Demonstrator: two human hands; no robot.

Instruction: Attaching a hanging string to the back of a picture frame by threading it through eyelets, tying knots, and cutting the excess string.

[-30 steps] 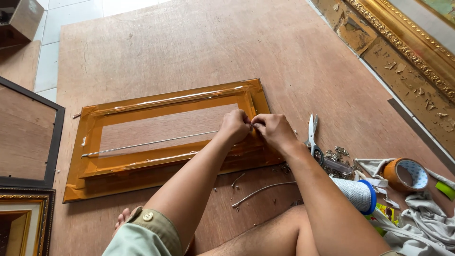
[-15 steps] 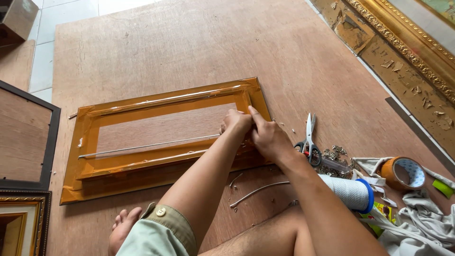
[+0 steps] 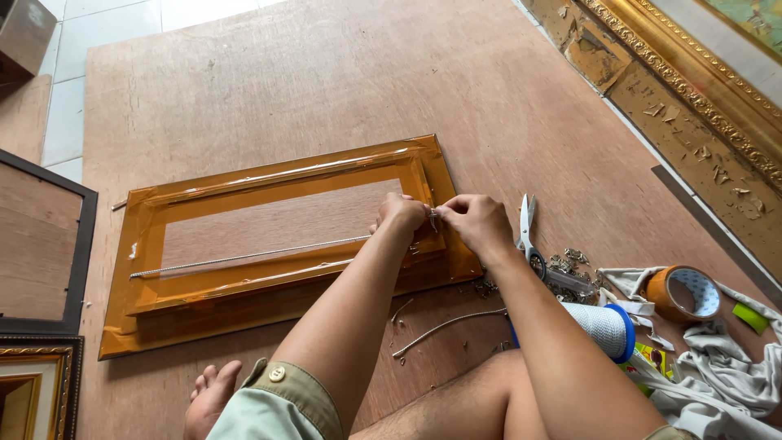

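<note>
Nearest to us: our bare foot [image 3: 210, 397] on the board [image 3: 326, 73], knee and a khaki cuff w/ a button at the bottom edge. Just beyond, a loose bit of wire [image 3: 444, 327] lies on the board, near a few small metal scraps.

To the rt of our forearm: a white roll w/ a blue rim [image 3: 607, 327], a heap of pale cloth [image 3: 717, 375], and a roll of brown tape [image 3: 683, 293] resting on that cloth. Small metal clips [image 3: 570, 262] are scattered by the scissors [image 3: 528, 232], which lie flat, blades pointing away from us, just beside our rt wrist.

Our left hand [image 3: 401, 215] and right hand [image 3: 475, 222] meet over the rt end of the frame [image 3: 277, 244]. Both are pinched narrow, fingertips closed on a small metal fitting [image 3: 433, 217] btwn them, at the frame's inner edge. A thin wire [image 3: 244, 261] stretches across the frame's opening from the left side to where our hands are; can't tell exactly how it joins the fitting.

The frame lies flat on the board, wrapped in orange-brown film, long side across our view, approx. centre of the board.

Far left: a dark frame [image 3: 49, 236] w/ brown backing, and a gold-edged frame [image 3: 37, 383] below it. Far rt, top corner: a big ornate gold frame [image 3: 692, 73], its brown side worn and flaking. White tiles [image 3: 106, 12] show past the board's far edge.
</note>
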